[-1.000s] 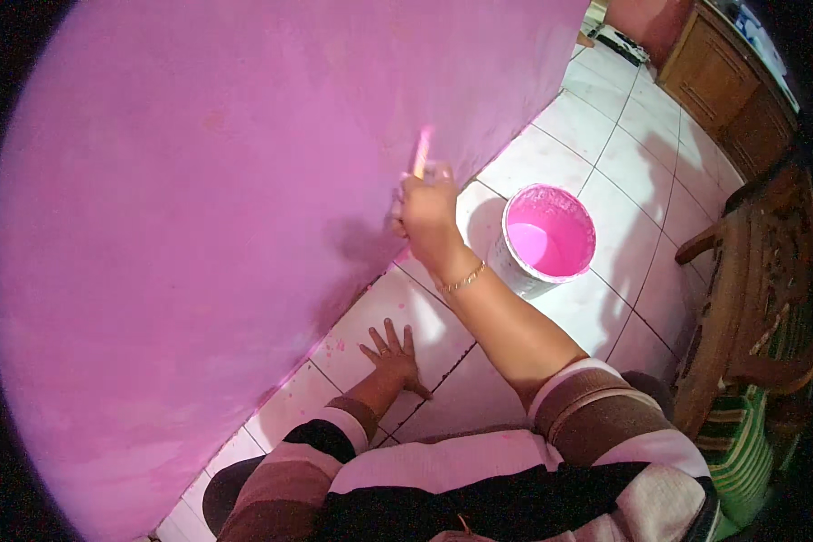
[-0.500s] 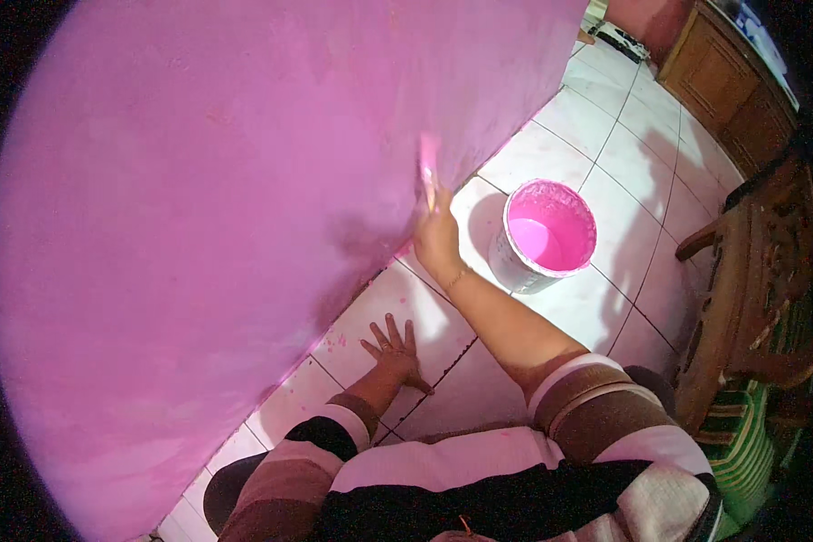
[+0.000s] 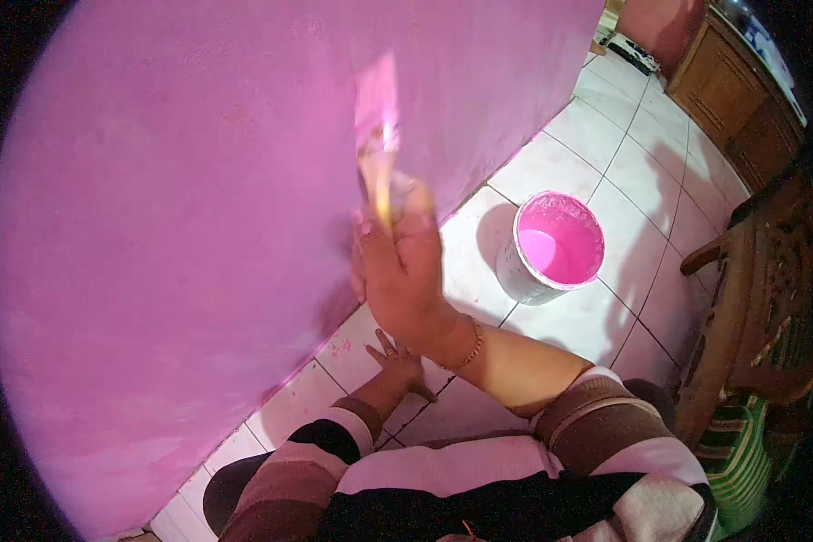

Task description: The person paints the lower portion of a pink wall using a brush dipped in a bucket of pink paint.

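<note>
Pink-coated, pale-handled flat paintbrush [image 3: 377, 131], upper centre of frame, before painted pink wall [image 3: 190, 226]; gripped by its handle [image 3: 381, 185] in bare right hand [image 3: 408, 275], centre. Bare left hand [image 3: 401, 369], lower centre, open and spread on white tiled floor [image 3: 524, 163]. Brush judged light, stiff-handled; bristles [image 3: 377, 86] probably soft, slippery when wet, best held at the handle
</note>
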Available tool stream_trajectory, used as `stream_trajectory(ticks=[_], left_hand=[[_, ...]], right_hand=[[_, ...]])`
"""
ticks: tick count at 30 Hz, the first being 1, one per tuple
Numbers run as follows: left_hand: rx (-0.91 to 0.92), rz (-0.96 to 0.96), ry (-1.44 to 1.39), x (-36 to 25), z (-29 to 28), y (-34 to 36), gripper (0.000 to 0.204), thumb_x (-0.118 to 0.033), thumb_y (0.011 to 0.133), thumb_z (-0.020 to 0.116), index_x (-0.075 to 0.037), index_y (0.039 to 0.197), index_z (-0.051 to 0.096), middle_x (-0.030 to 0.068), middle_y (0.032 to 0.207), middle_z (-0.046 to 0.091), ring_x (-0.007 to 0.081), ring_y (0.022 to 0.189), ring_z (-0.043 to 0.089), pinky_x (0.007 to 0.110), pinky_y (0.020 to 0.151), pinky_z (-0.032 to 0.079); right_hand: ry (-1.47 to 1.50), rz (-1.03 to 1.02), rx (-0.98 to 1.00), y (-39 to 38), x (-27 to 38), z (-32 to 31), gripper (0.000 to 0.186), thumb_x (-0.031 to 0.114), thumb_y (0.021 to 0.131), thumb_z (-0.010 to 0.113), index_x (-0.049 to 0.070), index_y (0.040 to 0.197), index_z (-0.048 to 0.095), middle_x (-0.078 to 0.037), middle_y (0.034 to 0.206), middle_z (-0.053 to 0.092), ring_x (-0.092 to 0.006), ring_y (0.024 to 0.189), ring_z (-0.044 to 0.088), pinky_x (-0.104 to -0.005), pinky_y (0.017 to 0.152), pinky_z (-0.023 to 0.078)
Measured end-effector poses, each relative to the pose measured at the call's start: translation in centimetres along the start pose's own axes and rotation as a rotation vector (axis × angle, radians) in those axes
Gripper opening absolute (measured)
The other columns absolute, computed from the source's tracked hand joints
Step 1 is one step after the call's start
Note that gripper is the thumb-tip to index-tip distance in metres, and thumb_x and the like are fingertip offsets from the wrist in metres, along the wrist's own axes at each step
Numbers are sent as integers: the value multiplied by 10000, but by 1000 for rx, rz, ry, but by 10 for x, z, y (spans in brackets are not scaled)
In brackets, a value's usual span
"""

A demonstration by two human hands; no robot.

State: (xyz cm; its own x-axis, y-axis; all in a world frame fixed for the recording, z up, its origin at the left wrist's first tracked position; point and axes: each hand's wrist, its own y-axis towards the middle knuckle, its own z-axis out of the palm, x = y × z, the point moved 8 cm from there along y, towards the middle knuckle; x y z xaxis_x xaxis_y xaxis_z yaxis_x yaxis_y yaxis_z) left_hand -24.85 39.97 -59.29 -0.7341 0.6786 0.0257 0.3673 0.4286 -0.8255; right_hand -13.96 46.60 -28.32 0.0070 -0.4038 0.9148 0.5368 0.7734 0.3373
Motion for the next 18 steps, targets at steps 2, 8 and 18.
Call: stream_trajectory(ticks=[2, 8, 18], left_hand=[[10, 2, -19, 2, 15, 7, 1506, -635, 400, 816, -52, 1439, -107, 310, 1428, -236, 583, 1265, -204, 786, 894, -7], [-172, 23, -80, -2, -1, 1, 1520, -618, 386, 830, -63, 1438, -117, 300, 1418, -271, 571, 1267, -219, 776, 907, -14], [-209, -26, -91, 3, 6, 15, 1469, -568, 353, 858, -114, 1455, 0, 307, 1440, -203, 606, 1265, -151, 809, 863, -5]], right_hand=[[-94, -166, -78, 15, 30, -12, 340, 15, 893, 460, 0, 1208, 334, -53, 700, 479, -110, 535, 485, -287, 438, 402], [-870, -206, -91, 61, -43, -64, 671, -1, 828, 434, 154, 1443, 216, -240, 1014, 557, -405, 881, 564, -464, 779, 452], [-1175, 418, 29, -19, -180, -136, 597, 55, 828, 439, 213, 1395, 338, -203, 803, 626, -375, 773, 610, -466, 679, 460]])
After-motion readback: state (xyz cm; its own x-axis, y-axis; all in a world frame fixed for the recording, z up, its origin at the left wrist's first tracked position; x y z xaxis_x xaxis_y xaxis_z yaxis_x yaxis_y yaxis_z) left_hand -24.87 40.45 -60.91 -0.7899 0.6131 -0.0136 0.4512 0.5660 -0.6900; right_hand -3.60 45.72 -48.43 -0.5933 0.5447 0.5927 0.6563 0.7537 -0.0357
